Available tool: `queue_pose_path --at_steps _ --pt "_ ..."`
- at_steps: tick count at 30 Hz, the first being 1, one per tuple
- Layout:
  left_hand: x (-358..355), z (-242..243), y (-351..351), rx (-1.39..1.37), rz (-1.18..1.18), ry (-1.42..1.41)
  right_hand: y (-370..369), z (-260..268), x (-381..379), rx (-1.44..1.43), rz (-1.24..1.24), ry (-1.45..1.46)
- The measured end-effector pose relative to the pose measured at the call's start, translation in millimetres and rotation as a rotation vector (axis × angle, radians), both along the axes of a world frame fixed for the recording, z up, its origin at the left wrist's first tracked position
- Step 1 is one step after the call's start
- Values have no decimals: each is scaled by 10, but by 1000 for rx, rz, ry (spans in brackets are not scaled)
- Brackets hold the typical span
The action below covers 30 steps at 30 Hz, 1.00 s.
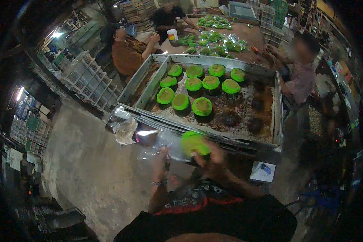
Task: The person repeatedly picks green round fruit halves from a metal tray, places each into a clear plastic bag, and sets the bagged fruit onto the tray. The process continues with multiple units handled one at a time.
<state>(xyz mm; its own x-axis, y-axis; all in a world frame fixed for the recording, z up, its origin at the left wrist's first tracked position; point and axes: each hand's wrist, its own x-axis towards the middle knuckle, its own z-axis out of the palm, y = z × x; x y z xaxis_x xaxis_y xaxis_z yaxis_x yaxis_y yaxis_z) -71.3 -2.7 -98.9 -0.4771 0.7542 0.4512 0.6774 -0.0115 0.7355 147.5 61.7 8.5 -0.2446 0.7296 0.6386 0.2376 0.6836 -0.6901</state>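
Observation:
My right hand (210, 155) grips a round green bun (195, 143) with a browned top, just off the near edge of a large metal tray (245, 139). To its left, my left hand (162, 161) pinches a clear plastic bag (169, 142), which lies beside the bun and may touch it; blur hides exactly how they meet. Several more green buns (202, 106) rest on the tray's stained bottom, mostly in its left and middle parts. A crumpled clear plastic wrapping (124, 125) lies at the tray's near left corner.
Green buns in clear wrapping (219, 45) are heaped on the table (251, 36) beyond the tray, near a white tub (172, 35). People sit at the left (128, 54), the far side (169, 15) and the right (302, 75). Wire-mesh crates (89, 78) stand at left.

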Motion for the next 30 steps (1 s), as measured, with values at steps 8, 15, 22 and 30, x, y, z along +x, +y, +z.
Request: queue_pose_path --at_steps 8,15,22,30 --pt "-108 357 165 -106 -273 -891 11 -447 -378 -623 258 -42" --pt "56 349 268 -204 -328 -875 141 -412 -162 -613 492 42" --pt "231 696 175 -406 -262 -786 297 -390 103 -606 599 0" --pt "508 -9 -59 -450 -173 -611 152 -415 9 -623 824 30"
